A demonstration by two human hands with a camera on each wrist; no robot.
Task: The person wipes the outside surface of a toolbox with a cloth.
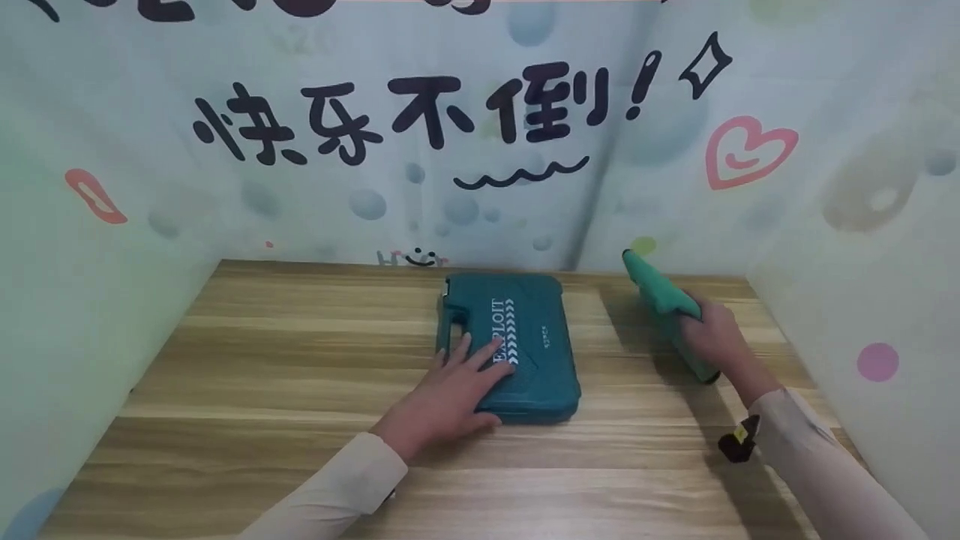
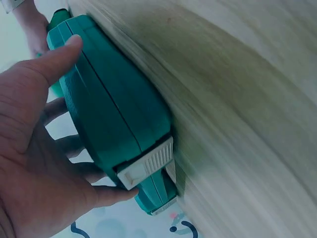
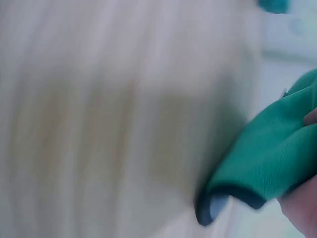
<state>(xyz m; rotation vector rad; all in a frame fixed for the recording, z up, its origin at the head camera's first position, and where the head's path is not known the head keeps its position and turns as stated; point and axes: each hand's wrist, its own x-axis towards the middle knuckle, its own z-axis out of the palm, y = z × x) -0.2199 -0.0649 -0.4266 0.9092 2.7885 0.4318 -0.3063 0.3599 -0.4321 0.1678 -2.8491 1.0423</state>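
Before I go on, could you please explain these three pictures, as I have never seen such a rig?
There is no machine here: a person works bare-handed. The wide picture comes from a camera worn on the head; the two close ones, from cameras on each wrist. On the wood-grained tabletop lies a teal case printed EXPLOIT; the left hand rests spread on it. The right hand grips a green item with dark trim; exactly what, I cannot tell.

On the case (image 1: 536, 390) near the far edge of the table (image 1: 300, 330), the left hand (image 1: 450, 394) covers some lettering (image 1: 498, 322). In the right wrist view, the table blurs and the green cloth (image 3: 262, 153) is cut off
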